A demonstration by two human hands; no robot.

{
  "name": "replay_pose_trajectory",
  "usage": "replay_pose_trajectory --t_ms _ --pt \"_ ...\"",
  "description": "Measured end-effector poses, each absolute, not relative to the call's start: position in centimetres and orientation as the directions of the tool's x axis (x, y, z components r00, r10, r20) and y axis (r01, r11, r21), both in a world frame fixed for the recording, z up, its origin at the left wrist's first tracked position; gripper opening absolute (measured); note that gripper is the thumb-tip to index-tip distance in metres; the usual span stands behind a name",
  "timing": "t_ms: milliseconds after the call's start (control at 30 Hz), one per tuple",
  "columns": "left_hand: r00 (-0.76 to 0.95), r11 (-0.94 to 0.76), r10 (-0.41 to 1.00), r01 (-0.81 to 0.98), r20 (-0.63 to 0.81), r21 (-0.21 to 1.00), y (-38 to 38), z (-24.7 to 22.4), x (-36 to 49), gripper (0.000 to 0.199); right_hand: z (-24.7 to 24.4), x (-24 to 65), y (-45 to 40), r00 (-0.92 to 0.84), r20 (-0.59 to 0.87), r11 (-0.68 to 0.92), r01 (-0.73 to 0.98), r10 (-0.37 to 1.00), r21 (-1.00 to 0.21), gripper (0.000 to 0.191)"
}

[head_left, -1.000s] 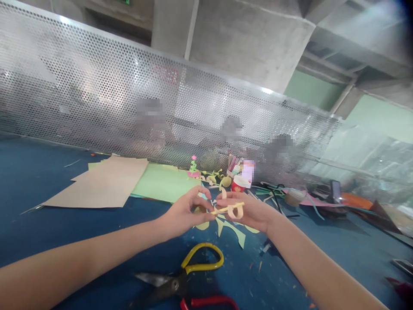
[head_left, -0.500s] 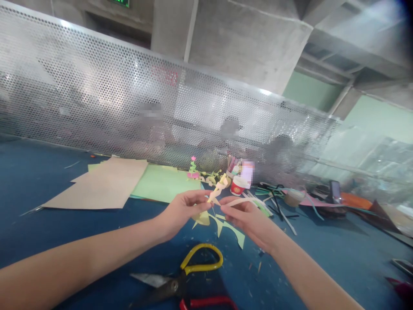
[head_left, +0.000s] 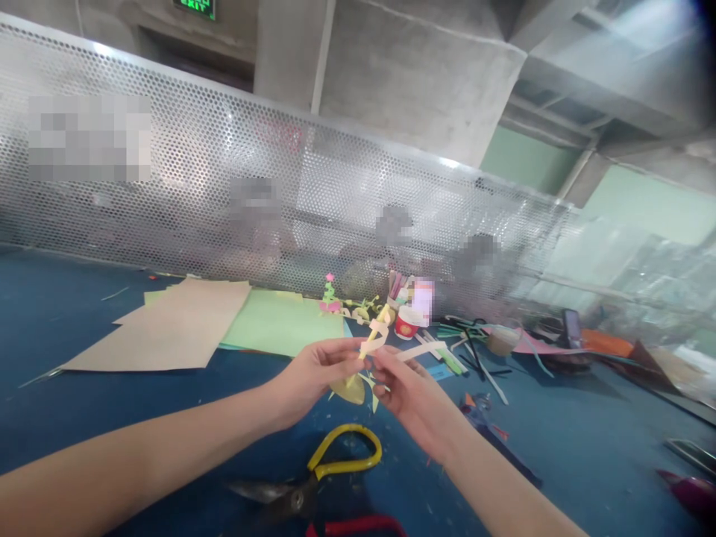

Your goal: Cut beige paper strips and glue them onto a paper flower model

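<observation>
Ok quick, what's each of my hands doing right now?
Left hand: closed, pinching the yellow stick.
Right hand: closed, pinching the pale strip.

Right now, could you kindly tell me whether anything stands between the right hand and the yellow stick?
Nothing visible does: the right hand, pinching a pale strip, is close beside the yellow stick that the left hand holds. The scissors lie clear, nearer the camera.
</observation>
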State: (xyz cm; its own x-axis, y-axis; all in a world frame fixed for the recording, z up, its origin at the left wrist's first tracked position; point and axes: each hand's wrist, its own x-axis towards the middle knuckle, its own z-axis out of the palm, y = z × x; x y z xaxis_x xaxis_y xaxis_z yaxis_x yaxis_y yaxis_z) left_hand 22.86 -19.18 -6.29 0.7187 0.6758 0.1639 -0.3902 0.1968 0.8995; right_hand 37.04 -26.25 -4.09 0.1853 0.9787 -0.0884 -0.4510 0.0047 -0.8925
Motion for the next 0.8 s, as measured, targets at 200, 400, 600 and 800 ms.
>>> replay_pose_trajectory --t_ms 200,400,600,800 --pt "0.726 0.188 0.664 -0.392 0.178 0.900 -19.39 -6.19 22.81 0.028 -4.01 36.64 -26.31 0.161 -0.061 0.020 -0.459 0.985 -0.888 0.019" --pt "0.729 0.167 0.659 -0.381 0.185 0.909 -19.30 -6.26 22.65 0.032 -4.04 36.65 -26.12 0.129 -0.039 0.023 -0.448 0.991 -0.894 0.020" --pt "0.695 0.160 0.695 -0.401 0.186 0.902 -19.64 -5.82 22.66 0.025 -3.72 36.65 -26.16 0.141 -0.035 0.033 -0.453 0.989 -0.891 0.018" --pt "0.674 0.196 0.723 -0.408 0.149 0.892 -19.43 -6.00 22.67 0.025 -3.56 36.69 -26.21 0.185 0.008 0.076 -0.364 0.983 -0.928 0.022"
